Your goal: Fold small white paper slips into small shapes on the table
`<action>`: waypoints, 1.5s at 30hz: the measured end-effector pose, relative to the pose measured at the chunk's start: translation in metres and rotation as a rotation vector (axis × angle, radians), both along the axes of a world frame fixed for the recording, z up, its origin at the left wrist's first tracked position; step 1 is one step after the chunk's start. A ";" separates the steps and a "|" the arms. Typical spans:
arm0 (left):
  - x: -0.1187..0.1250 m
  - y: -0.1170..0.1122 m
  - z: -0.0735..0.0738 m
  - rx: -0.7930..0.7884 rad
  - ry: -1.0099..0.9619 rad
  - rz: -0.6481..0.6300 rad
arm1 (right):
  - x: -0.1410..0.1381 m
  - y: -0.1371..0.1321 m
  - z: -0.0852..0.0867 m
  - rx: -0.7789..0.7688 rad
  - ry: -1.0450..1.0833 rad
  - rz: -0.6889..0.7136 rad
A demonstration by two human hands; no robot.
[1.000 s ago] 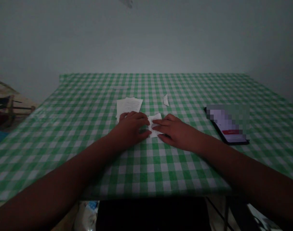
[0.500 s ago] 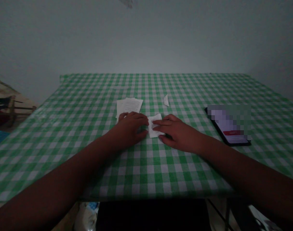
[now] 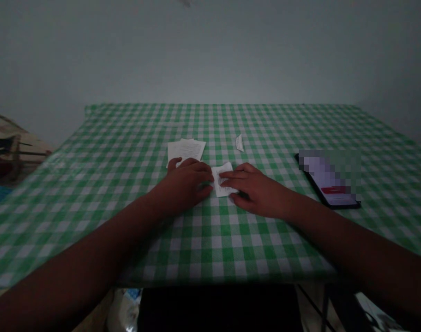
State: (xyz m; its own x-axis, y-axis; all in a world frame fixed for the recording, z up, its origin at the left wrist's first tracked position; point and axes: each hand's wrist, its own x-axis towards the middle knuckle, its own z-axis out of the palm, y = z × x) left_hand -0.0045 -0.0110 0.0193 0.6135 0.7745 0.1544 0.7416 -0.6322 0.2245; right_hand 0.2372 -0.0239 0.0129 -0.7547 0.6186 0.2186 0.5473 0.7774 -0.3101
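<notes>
A small folded white printed paper [image 3: 221, 183] lies on the green checked tablecloth [image 3: 210, 240] at the table's middle. My left hand [image 3: 188, 180] rests flat beside its left edge, fingertips touching it. My right hand [image 3: 252, 186] lies on the paper's right side, fingers stretched out and pressing it down. Both hands lie flat, and neither grips anything.
A stack of printed sheets [image 3: 185, 149] lies just behind my left hand. A small paper scrap [image 3: 238, 143] sits further back. A phone [image 3: 330, 184] with a lit screen lies at the right. A wall stands behind the table; a chair [image 3: 9, 157] shows at the far left.
Almost nothing: my left hand has slid slightly left off the paper's edge, and my right fingers stay pressed on the paper.
</notes>
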 end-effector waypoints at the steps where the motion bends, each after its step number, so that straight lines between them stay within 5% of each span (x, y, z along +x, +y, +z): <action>1: 0.000 0.000 0.000 0.000 0.001 0.003 | 0.000 0.000 0.000 0.002 -0.002 0.000; 45: -0.001 0.001 -0.005 -0.023 0.035 -0.015 | -0.001 0.000 -0.001 0.023 -0.011 0.017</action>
